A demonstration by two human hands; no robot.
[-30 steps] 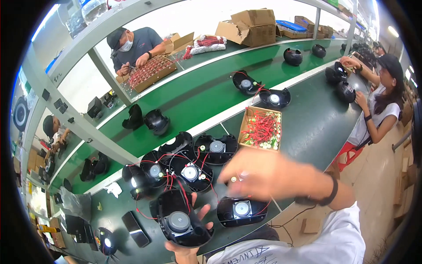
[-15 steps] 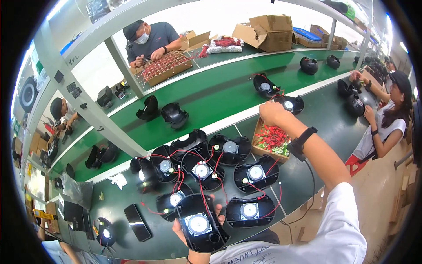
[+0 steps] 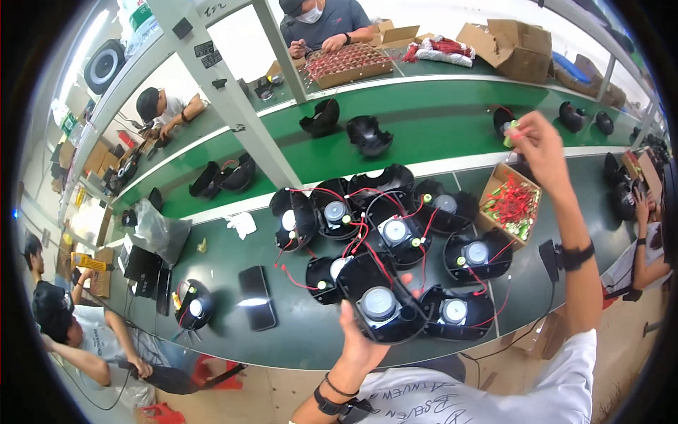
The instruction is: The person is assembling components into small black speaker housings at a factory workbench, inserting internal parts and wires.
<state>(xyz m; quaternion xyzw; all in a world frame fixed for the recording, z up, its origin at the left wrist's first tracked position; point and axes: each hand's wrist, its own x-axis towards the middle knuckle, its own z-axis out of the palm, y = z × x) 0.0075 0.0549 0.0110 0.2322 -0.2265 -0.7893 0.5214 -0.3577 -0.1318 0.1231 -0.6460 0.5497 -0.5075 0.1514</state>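
In my left hand [image 3: 361, 340] I hold a black speaker shell [image 3: 378, 304], its round grey driver turned upward and the fingers wrapped round its edge. My raised right hand [image 3: 542, 147] pinches a small green cylindrical part with a red wire [image 3: 511, 136] above the far side of the bench. Below that hand stands a cardboard box [image 3: 510, 205] full of similar green parts and red wires. Several black shells with drivers, such as one at the right [image 3: 477, 253], crowd the bench beyond my left hand; red wires run across them.
A phone [image 3: 257, 298] and a separate shell [image 3: 192, 305] lie on the left. The green conveyor [image 3: 438, 134] carries black shells beyond the bench. A white post [image 3: 240, 106] rises at its near edge. A dark cable [image 3: 540, 318] hangs by my right forearm. Co-workers sit around.
My view has swung left. My right hand has risen from the box, now with a green part and red wire in its fingers. My left hand still holds the speaker shell.
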